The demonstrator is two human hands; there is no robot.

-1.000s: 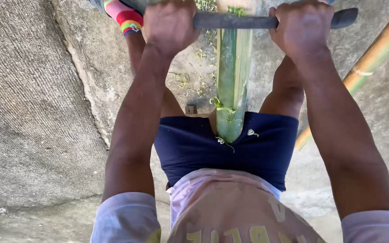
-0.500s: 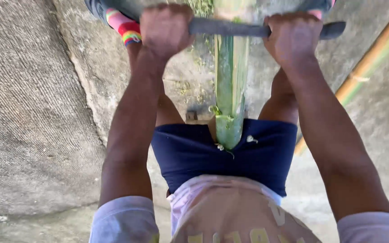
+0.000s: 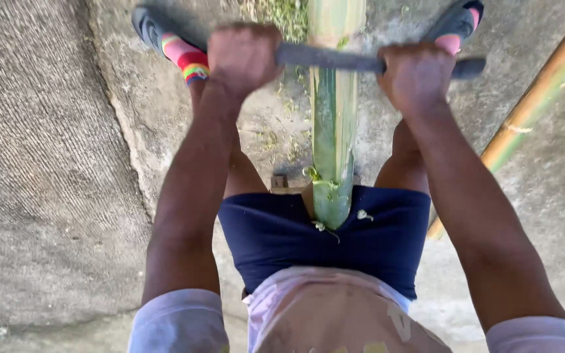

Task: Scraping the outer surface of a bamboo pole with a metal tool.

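Concrete ground [image 3: 47, 196], rough, cracked, weeds near top. Green bamboo pole [image 3: 333, 131] runs lengthwise between legs, near end resting against dark shorts [image 3: 276, 235]. Long dark blade [image 3: 335, 59] lies crosswise on pole. Left hand [image 3: 243, 55] fisted around one end of blade, right hand [image 3: 416, 75] fisted around other. Second pole [image 3: 537, 104] slants at right, apart.

Both hands, left hand [image 3: 243, 57] & right hand [image 3: 415, 77], grip blade [image 3: 335, 59] across bamboo pole [image 3: 333, 131] (green).
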